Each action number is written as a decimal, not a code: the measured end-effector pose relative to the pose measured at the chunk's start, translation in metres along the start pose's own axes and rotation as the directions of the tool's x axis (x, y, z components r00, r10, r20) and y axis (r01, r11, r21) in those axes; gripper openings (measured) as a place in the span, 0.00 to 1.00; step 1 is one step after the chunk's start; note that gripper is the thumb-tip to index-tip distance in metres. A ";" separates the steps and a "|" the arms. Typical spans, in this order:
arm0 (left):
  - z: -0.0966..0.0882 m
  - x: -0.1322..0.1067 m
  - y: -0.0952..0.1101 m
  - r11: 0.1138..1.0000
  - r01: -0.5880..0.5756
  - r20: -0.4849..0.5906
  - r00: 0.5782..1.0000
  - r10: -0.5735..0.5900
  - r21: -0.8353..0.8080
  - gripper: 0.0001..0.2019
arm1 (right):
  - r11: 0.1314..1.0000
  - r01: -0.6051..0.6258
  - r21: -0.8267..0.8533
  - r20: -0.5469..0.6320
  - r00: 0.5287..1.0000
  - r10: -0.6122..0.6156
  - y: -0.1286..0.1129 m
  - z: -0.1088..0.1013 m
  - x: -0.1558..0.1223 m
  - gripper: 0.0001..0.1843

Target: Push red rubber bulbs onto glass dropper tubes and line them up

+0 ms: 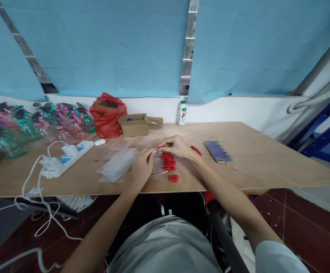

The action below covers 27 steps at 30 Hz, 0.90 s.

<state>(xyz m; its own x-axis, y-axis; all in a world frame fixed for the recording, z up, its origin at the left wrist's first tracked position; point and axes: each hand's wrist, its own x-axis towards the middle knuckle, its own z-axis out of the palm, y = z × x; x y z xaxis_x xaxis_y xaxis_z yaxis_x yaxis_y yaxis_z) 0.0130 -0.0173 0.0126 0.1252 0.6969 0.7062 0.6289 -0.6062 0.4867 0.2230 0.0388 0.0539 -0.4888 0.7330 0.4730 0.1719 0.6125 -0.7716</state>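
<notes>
Right at the centre of the frame, a small red-ended piece [159, 147] was up at the meeting fingertips; the right hand [178, 147] had thumb and finger pinched on it, while the left hand [143, 165] sat close by with its fingers curled in, and whether those gripped anything could not be told; just below the right hand and right of the left lay the pile of red-ended tubes [168, 162], and here was the relation that counted: their long axes ran roughly side to side across the frame, red ends rightward, clear stems leftward and partly behind the left hand; so the left was nearer the stems, the right nearer the red ends; more red pieces [196, 150] lay just past the right wrist.

Over to the containers; clear plastic bags [115, 167] lay flat and overlapping left of the left hand, contents not readable; above them an open cardboard box [136, 129] showed something blue inside, with a smaller box [155, 122] beside it holding clear wrapping; then a red plastic bag [108, 123] with brown cardboard in its mouth; spray bottles [68, 123] crowded the upper left, a power strip [68, 159] below them; a phone [217, 151] lay centre right.
</notes>
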 end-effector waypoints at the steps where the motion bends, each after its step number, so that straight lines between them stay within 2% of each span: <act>1: 0.000 0.000 0.000 1.000 -0.001 0.000 1.000 0.001 0.002 0.14 | 1.000 0.000 -0.004 0.001 1.000 0.000 0.000 0.000 0.000 0.20; 7: 0.001 -0.001 0.000 0.999 0.034 0.008 0.999 -0.035 0.034 0.15 | 0.999 0.011 -0.032 0.010 1.000 -0.011 -0.004 0.000 -0.001 0.18; 15: 0.000 0.000 -0.001 0.999 0.047 -0.018 0.999 -0.048 -0.026 0.16 | 0.999 -0.027 0.018 0.028 0.999 0.026 0.001 0.003 0.000 0.18; 21: 0.000 0.000 -0.004 0.999 0.033 -0.003 0.999 -0.033 0.013 0.16 | 0.999 -0.022 0.035 -0.015 1.000 0.022 0.002 0.006 0.000 0.17; 27: -0.001 -0.001 -0.005 0.998 0.025 0.000 1.000 -0.025 0.064 0.17 | 1.000 -0.001 -0.004 -0.005 1.000 0.001 0.007 0.006 0.000 0.17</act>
<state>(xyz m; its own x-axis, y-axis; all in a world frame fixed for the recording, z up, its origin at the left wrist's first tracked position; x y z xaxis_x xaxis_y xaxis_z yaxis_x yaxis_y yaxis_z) 0.0096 -0.0154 0.0100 0.1096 0.7122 0.6934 0.6795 -0.5628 0.4706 0.2193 0.0418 0.0459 -0.4845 0.7353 0.4740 0.1763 0.6127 -0.7704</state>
